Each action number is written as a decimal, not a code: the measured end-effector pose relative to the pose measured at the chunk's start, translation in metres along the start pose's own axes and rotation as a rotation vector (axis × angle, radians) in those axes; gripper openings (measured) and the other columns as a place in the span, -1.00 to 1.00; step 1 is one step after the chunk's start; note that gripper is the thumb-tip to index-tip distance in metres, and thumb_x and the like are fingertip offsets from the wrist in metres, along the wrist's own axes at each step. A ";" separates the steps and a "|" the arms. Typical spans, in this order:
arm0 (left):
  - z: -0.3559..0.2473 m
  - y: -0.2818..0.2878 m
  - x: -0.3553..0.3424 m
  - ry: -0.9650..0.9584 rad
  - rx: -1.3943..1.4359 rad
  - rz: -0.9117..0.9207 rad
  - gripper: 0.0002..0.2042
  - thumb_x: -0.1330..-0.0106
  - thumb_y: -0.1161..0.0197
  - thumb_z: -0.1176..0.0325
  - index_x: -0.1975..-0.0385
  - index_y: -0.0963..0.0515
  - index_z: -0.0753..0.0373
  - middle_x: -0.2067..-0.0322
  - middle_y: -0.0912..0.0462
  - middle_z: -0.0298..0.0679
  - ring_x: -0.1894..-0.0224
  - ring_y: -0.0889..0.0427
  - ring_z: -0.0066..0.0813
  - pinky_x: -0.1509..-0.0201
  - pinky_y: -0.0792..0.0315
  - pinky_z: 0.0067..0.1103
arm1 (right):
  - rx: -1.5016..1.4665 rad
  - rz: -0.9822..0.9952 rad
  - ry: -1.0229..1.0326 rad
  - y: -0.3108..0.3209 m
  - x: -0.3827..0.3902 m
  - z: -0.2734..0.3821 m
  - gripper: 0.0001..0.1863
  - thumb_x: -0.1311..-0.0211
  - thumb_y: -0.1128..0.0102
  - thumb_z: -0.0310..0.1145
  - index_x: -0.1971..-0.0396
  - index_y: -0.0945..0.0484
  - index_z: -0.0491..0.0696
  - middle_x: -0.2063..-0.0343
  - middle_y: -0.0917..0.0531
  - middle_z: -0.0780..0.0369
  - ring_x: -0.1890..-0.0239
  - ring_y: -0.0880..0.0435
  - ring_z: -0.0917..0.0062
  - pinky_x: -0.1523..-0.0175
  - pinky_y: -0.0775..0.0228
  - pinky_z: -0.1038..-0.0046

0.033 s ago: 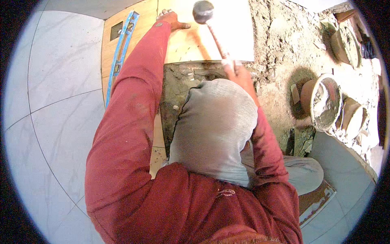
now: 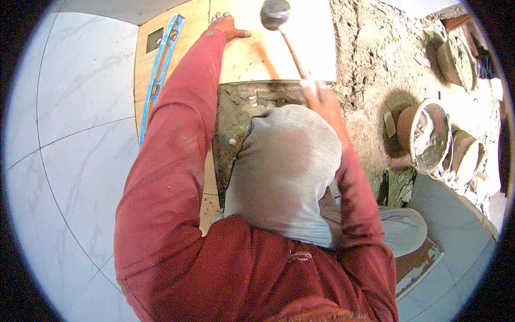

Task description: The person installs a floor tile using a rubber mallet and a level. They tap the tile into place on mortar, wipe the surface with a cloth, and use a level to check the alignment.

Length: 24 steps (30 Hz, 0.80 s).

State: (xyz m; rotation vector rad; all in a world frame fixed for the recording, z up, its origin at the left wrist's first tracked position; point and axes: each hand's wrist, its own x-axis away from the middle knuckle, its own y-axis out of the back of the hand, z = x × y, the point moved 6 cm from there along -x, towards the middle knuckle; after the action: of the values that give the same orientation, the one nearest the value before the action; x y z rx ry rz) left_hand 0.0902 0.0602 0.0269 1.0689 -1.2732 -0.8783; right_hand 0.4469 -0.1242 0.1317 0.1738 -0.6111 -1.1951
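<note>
My left hand [image 2: 228,28] lies with fingers spread on a pale, wood-toned tile [image 2: 241,61] at the top, the thumb pointing right. In my right hand [image 2: 324,104], slightly blurred, is the handle of a rubber mallet [image 2: 275,14] with a dark round head. The head is over the tile, right of my left hand; whether it touches the surface I cannot tell. Left of my left forearm, a blue spirit level [image 2: 160,75] lies along the tiles. Grey mortar [image 2: 236,110] shows below the tile's near edge, partly behind my knee.
Rough, sunlit mortar ground [image 2: 365,48] runs along the right. A bucket with mortar inside [image 2: 431,134] stands there tipped toward the right, and another container [image 2: 457,61] is farther back. Large white tiles [image 2: 80,161] cover the left side. A square cutout [image 2: 154,40] is near the level.
The mallet and my right hand have shifted a little to the right. My left hand stays at the same spot on the tile.
</note>
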 end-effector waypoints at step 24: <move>0.218 0.048 0.220 0.275 0.446 -0.554 -0.55 -0.42 -0.19 0.06 -0.08 -0.66 0.30 0.01 -0.72 0.10 -0.05 -0.70 0.01 -0.18 -0.50 -0.30 | 0.842 0.166 -0.469 0.223 0.152 -0.099 -0.65 -0.40 -0.22 -0.11 0.28 -0.55 -0.16 0.44 -0.61 -0.08 0.37 -0.57 0.00 0.23 -0.39 0.13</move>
State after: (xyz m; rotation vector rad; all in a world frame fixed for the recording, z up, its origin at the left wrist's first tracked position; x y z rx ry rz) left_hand -0.1025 -0.1626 0.1338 1.8877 -0.9693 -0.8249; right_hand 0.7161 -0.1974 0.2005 0.5468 -1.4968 -0.7530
